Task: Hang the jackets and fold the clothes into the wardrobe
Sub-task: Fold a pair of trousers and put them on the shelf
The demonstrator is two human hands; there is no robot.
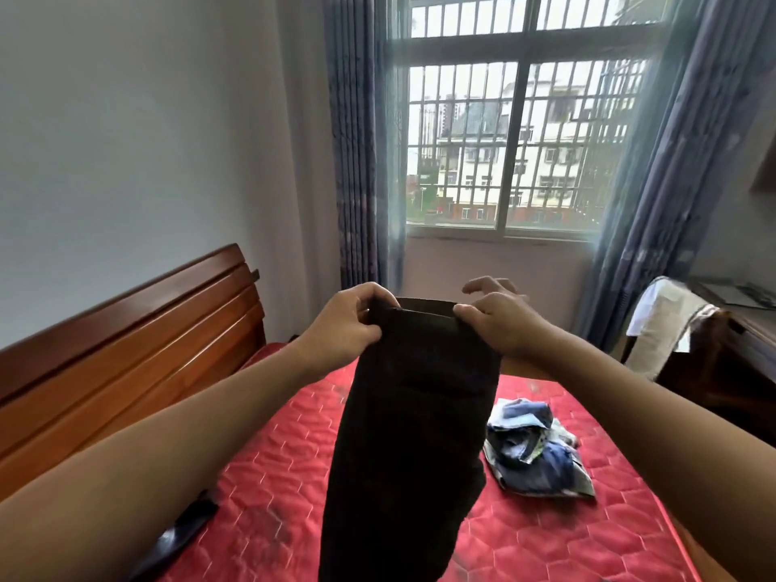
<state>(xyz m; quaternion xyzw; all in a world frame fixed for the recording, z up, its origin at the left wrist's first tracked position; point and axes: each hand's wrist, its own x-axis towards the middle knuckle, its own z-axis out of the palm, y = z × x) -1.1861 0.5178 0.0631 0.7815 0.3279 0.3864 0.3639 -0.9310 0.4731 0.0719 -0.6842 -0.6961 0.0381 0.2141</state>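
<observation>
Two hands held the black trousers [411, 434] up: left hand [348, 325] gripped firmly, right hand [499, 321] only thumb-pinched, fingers [489, 284] splayed, so that corner might've slipped and crumpled onto the bed [546, 539].

The dark garment [411, 434] hung down the centre of the frame, blocking the way there. Bare red mattress [268, 518] lay open at lower left of it. A crumpled blue pile [537, 451] took up the mattress right of centre, and the wooden headboard [126, 350] walled off the left.

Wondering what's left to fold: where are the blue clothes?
The blue clothes lie crumpled on the red mattress, right of centre in the head view, just right of the black garment that the left hand and right hand hold up.
</observation>
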